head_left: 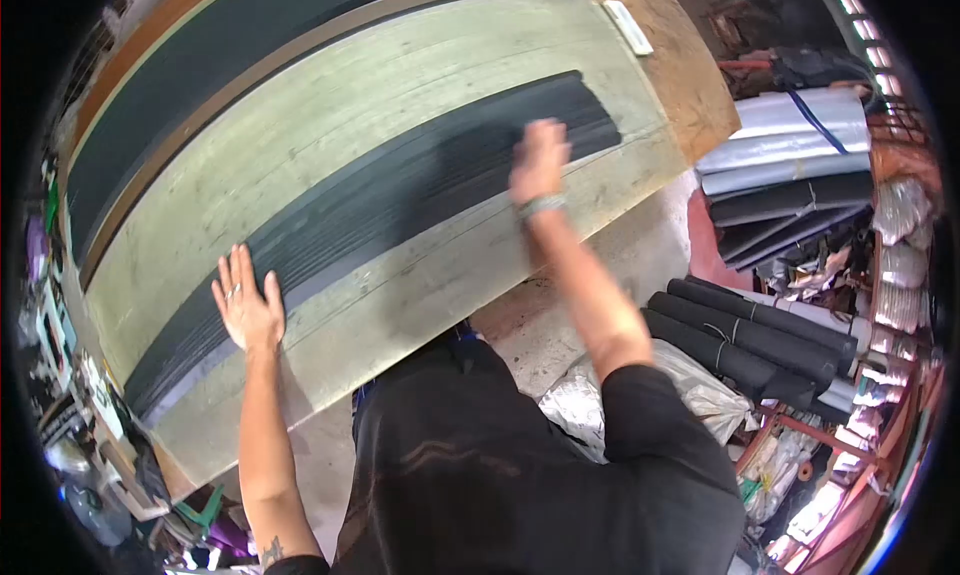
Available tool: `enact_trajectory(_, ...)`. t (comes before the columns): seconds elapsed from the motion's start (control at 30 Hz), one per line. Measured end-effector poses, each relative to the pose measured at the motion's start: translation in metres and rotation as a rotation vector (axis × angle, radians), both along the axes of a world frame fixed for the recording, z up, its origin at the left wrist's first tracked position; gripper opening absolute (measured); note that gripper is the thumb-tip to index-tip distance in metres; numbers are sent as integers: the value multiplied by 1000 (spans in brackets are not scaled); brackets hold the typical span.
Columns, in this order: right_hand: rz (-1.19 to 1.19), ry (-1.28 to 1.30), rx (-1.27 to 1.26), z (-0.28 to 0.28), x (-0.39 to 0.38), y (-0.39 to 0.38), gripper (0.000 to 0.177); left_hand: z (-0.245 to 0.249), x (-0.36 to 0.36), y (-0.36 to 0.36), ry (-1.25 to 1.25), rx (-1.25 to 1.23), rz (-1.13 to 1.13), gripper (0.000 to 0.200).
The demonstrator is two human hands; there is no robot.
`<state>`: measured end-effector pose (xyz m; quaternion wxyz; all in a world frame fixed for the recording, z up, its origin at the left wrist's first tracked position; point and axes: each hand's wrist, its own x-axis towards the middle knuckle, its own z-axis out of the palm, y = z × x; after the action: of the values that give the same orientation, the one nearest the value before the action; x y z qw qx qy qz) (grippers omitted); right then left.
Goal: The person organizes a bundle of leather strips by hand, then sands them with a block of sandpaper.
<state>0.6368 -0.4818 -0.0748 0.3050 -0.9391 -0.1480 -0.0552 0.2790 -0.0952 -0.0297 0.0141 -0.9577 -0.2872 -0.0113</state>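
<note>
A long strip of dark grey sheet material (350,215), with many fine lines along it, lies across the pale worktable (470,275). My left hand (249,300) lies flat with its fingers spread, over the strip's near edge toward the left part. Nothing is held in it. Over the right part of the strip is my right hand (540,160), blurred by motion, with a band at the wrist. Its fingers are smeared, and whether it touches the sheet I cannot tell.
A white rectangular object (628,27) lies near the table's right end. Along the far side runs a brown strip (300,53) beside another dark sheet (200,70). Silvery rolls (790,125) and black rolls (750,335) are stacked to the right, near plastic wrapping (690,380).
</note>
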Motion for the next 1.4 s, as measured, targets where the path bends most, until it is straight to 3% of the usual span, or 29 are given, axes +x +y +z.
enact_trajectory(0.03,150,-281,-138,11,-54,31,57,-2,1,1,11,-1,14,69)
enact_trajectory(0.07,266,-109,-114,53,-105,61,67,-4,2,1,-6,3,1,69)
enact_trajectory(0.1,424,39,-190,44,-133,75,74,-5,0,2,-16,8,-11,68)
enact_trajectory(0.17,651,63,4,23,-161,66,94,-7,-1,3,-41,17,-27,67)
enact_trajectory(0.27,296,-232,-163,8,-51,-12,76,-9,-1,3,-71,22,-52,66)
enact_trajectory(0.3,104,-335,-198,2,1,-48,48,-7,1,2,-65,13,-48,66)
enact_trajectory(0.37,-257,-186,-131,-2,98,-132,30,5,3,-2,-40,-12,-21,67)
enact_trajectory(0.4,-315,34,-569,17,126,-158,36,10,5,-5,-17,-1,-4,67)
enact_trajectory(0.43,-367,205,-584,2,165,-186,51,15,8,-5,-7,-30,3,68)
enact_trajectory(0.47,-412,-23,-405,-23,172,-189,62,17,8,-7,-4,-32,27,68)
enact_trajectory(0.5,-333,-12,-347,-8,164,-156,68,15,6,-5,25,-16,40,69)
enact_trajectory(0.57,4,-267,-250,-30,109,-74,56,9,4,-3,-11,-35,48,69)
enact_trajectory(0.67,450,-385,-219,29,-76,85,60,0,0,0,-25,-20,43,69)
enact_trajectory(0.77,786,-66,-45,44,-186,156,65,1,0,2,-21,-17,19,69)
enact_trajectory(0.87,779,-301,-158,50,-137,138,55,19,-32,21,-190,-260,-48,64)
enact_trajectory(0.9,592,-115,-333,52,-101,123,61,25,-53,34,-195,-219,-10,64)
enact_trajectory(0.93,422,-51,-275,36,-57,96,53,27,-80,52,-197,-185,27,63)
enact_trajectory(0.97,340,-168,-248,38,-33,74,45,26,-110,75,-187,-126,77,62)
enact_trajectory(1.03,101,-648,-394,-38,12,32,39,13,-167,127,-149,-10,185,61)
enact_trajectory(1.1,50,-37,-445,20,-55,117,41,-9,-203,171,-184,70,225,61)
enact_trajectory(1.13,270,-393,-379,-5,-91,156,42,-9,-204,180,-155,87,208,62)
enact_trajectory(1.2,413,11,-349,49,-226,277,73,-6,-203,182,-51,112,206,63)
enact_trajectory(1.27,670,-207,-251,26,-330,339,93,-5,-206,187,-58,86,177,64)
enact_trajectory(1.3,758,-28,-153,33,-367,360,99,-3,-209,188,-71,49,148,64)
enact_trajectory(1.33,900,11,-222,51,-386,373,102,-2,-211,192,-89,45,124,64)
enact_trajectory(1.37,933,81,-136,64,-386,369,94,-3,-216,199,-109,44,108,64)
enact_trajectory(1.4,866,4,-232,68,-368,353,89,-3,-220,205,-127,44,101,63)
